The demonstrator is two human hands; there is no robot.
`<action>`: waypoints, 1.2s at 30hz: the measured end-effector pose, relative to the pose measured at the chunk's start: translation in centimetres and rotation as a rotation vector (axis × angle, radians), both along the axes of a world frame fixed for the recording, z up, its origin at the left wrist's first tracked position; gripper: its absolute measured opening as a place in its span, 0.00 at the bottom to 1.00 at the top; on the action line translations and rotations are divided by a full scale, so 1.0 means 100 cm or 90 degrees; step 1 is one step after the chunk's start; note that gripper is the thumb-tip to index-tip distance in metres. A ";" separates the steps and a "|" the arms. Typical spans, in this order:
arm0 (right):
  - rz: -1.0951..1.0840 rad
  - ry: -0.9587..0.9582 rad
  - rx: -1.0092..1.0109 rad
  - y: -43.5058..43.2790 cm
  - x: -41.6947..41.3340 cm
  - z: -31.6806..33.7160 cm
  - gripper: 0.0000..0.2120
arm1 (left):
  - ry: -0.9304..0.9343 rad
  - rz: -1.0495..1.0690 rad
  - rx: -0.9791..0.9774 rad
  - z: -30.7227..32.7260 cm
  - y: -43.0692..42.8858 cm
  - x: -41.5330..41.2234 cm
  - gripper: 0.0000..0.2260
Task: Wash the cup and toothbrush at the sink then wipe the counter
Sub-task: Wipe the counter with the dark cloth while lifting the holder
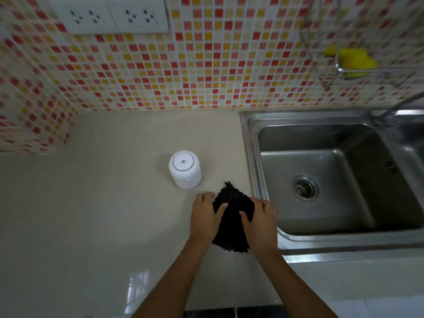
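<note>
both hands hold a black cloth [232, 198] over the counter [91, 203], just beside the sink [246, 145]: left hand [204, 216] and right hand [261, 222] each pinch one side, thumbs on top, fingers curled round the edge. it looks soft, light and limp, likely best gathered into a pad for wiping. the white cup [184, 169] stands upside down nearby; no toothbrush shows.

Single view, from the camera on my head. It looks forward and steeply down, close over the counter [91, 214], which fills the lower left of the frame. The sink [321, 138] takes the right side; the tiled wall [206, 65] crosses the top, its lines bowed by the wide lens. My forearms [169, 278] enter from the bottom edge, near the middle.
</note>
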State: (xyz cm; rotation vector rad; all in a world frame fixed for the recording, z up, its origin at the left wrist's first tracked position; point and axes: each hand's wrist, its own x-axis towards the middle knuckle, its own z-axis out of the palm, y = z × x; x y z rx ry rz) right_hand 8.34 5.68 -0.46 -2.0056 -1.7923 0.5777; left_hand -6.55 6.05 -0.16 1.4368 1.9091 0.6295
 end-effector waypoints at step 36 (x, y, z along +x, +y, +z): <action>0.099 0.697 -0.131 0.131 0.260 0.207 0.31 | -0.398 -0.001 0.128 0.192 0.099 0.221 0.12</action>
